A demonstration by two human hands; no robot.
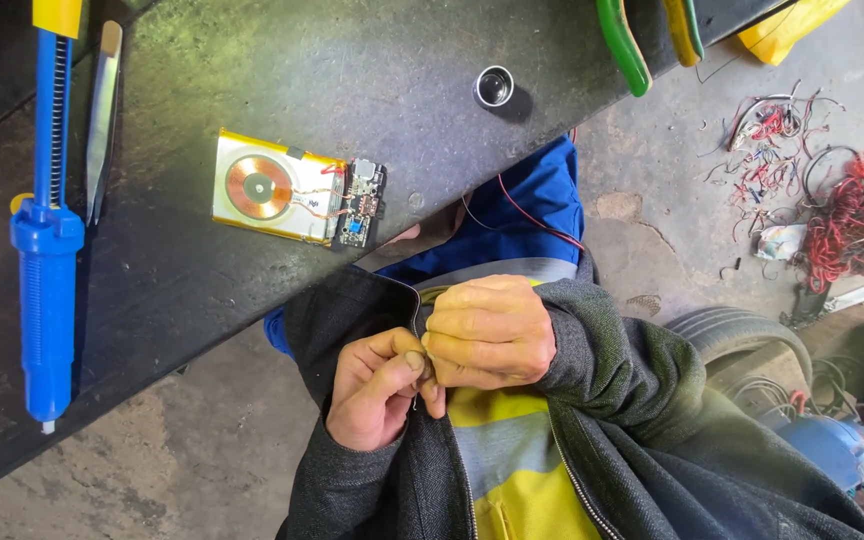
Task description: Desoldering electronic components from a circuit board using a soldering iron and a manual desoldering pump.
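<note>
Dark grey jacket [642, 420], blue desoldering pump [47, 300]

Dark grey zip jacket [642, 420], yellow vest [512, 470]

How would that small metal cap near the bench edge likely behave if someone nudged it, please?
The small metal cap looks round and stands on end, so a light nudge would probably slide it; tipped over, it could roll. Its shiny surface suggests it may be slippery to pinch. It sits on the dark bench not far from the edge, so it might drop off.

Bright even daylight, soft shadows, mild sheen on dark table [252, 60], sharp focus.
</note>
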